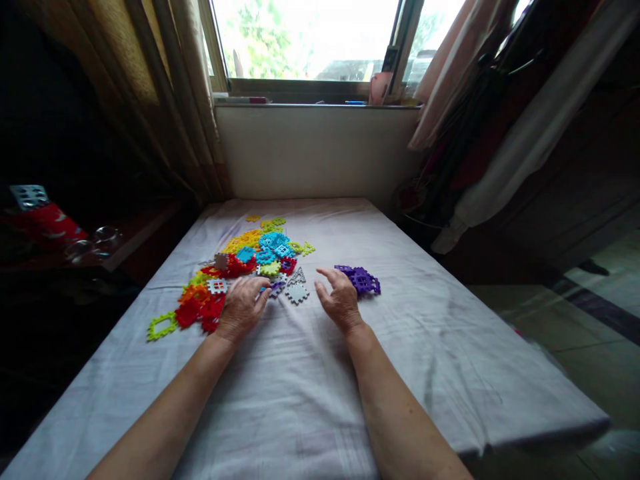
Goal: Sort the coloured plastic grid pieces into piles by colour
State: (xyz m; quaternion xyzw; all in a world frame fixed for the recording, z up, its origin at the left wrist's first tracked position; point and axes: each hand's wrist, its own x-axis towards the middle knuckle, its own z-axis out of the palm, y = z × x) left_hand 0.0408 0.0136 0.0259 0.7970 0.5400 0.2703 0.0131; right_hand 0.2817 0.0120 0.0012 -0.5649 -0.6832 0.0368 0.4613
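Note:
My left hand (pixel 243 305) is at the right side of a mixed heap of flat plastic interlocking pieces, thumb and fingertips closing on a purple interlocking piece (pixel 277 288); part of the grip is hidden. My right hand (pixel 339 297) is open, its thumb and fingers apart and nothing between them. Just right of it lies a pile of purple pieces (pixel 365 281). Between the hands are a grey square piece (pixel 297 293) and a grey triangular piece (pixel 299 276). The heap holds red pieces (pixel 200 312), blue pieces (pixel 274 245) and yellow pieces (pixel 243 241).
A pale cloth covers the table (pixel 425 360), which meets the wall under a window. A lime frame piece (pixel 162 327) lies at the heap's left end. Curtains (pixel 185 100) hang left and clothes (pixel 480 167) right. A pink cup (pixel 380 88) stands on the sill.

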